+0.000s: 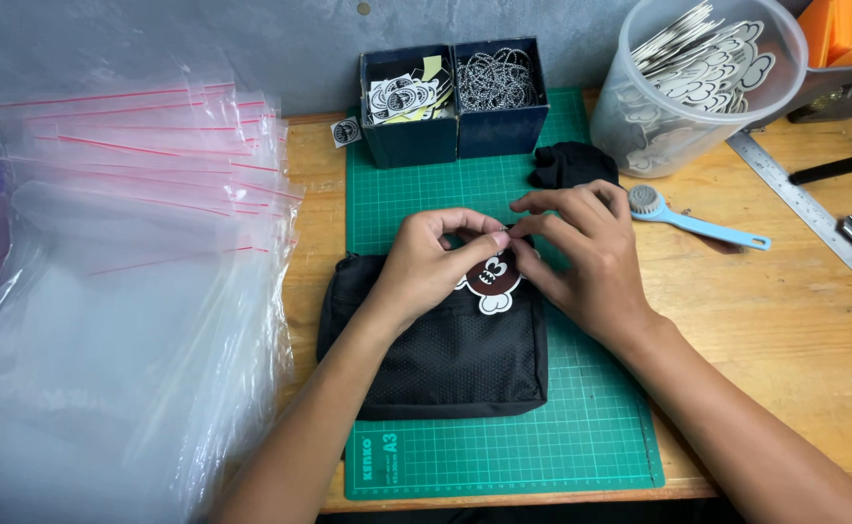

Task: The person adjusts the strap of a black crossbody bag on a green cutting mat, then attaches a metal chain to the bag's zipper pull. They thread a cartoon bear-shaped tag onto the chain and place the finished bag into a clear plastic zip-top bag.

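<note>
Both hands are meeting over the black pouch (445,359), the left hand (431,262) and right hand (581,257) each closing a fingertip grip on the cartoon tag (492,281) at its top edge. The pouch is lying flat on a green cutting mat (581,437) on the wooden desk (785,330), long axis running left to right, clear bags (125,291) lying stacked beside it

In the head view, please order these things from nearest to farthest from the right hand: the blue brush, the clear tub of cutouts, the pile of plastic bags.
From the right hand:
1. Blue brush, just to its right.
2. Clear tub of cutouts, behind, at the far right.
3. Pile of plastic bags, far across on the left.
</note>
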